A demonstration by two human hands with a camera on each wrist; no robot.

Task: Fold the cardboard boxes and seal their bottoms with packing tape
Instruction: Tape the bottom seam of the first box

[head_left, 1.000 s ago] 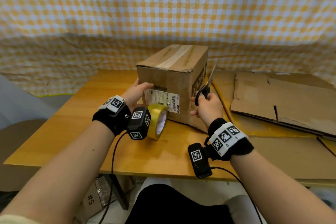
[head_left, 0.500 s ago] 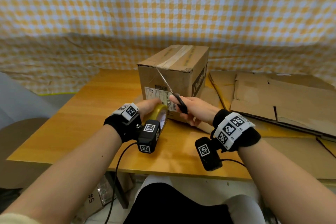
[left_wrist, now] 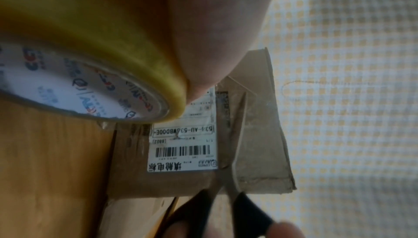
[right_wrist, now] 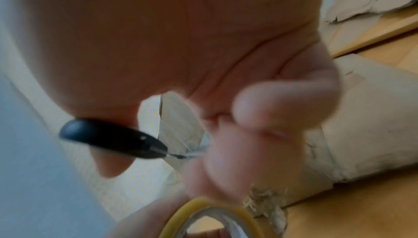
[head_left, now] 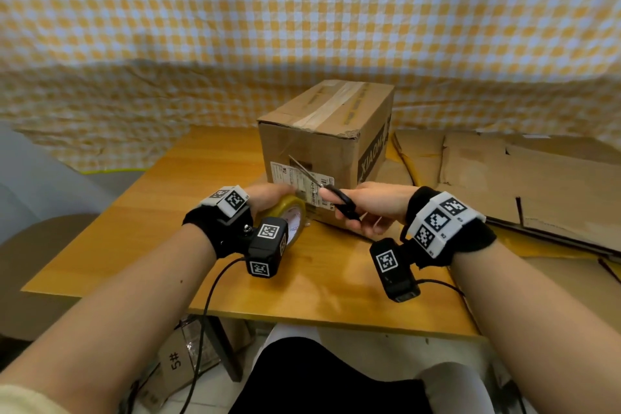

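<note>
Head view: standing upright toward the back of the pale wooden worktop (head_left: 161, 212), a brown cardboard box (head_left: 322, 131) with a taped top seam and a white shipping label on its near face. Just in front of it, left hand (head_left: 268, 195), fingers curled round a yellow roll of clear packing tape (head_left: 289, 215). Beside that, right hand (head_left: 373, 205), fingers through the handles of black-handled steel scissors (head_left: 322, 185), blades parted and angled up-left across the label. Flattened brown cardboard sheets (head_left: 504, 185) piled at right; yellow-and-white checked cloth (head_left: 302, 27) hanging behind.

Left wrist view: tape roll (left_wrist: 95, 59) filling the upper left, thumb over its rim; box label (left_wrist: 183, 145) beyond; scissor blades (left_wrist: 237, 143) open narrowly across the box face.

Right wrist view: blurred curled fingers (right_wrist: 260, 116) round a black scissor handle (right_wrist: 108, 138); tape roll (right_wrist: 210, 218) at the bottom edge.
</note>
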